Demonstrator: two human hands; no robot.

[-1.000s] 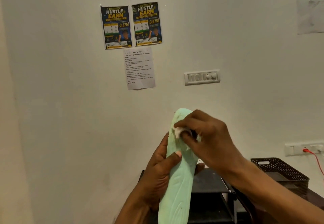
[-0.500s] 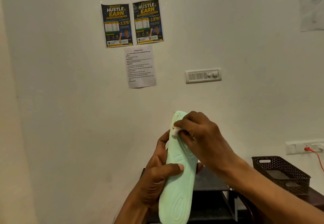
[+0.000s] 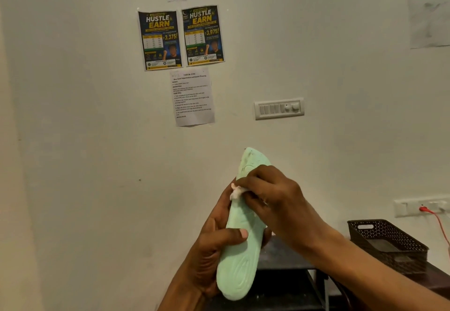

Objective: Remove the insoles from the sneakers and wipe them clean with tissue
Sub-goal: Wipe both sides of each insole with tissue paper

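A pale green insole [image 3: 239,259] stands nearly upright in front of the wall, toe end up. My left hand [image 3: 214,250] grips its middle from the left, thumb across the front face and fingers behind. My right hand [image 3: 272,198] pinches a small wad of white tissue [image 3: 235,192] and presses it against the insole's left edge, below the toe end. No sneakers are in view.
A dark shoe rack [image 3: 287,262] stands below and behind my hands. A dark perforated basket [image 3: 387,245] sits on a surface at the right. On the wall are a switch plate [image 3: 279,108], posters [image 3: 181,38], a socket [image 3: 421,207] and a red cable [image 3: 438,223].
My right hand with the tissue has slid a little down the insole from near the toe end. The left hand keeps the same grip.
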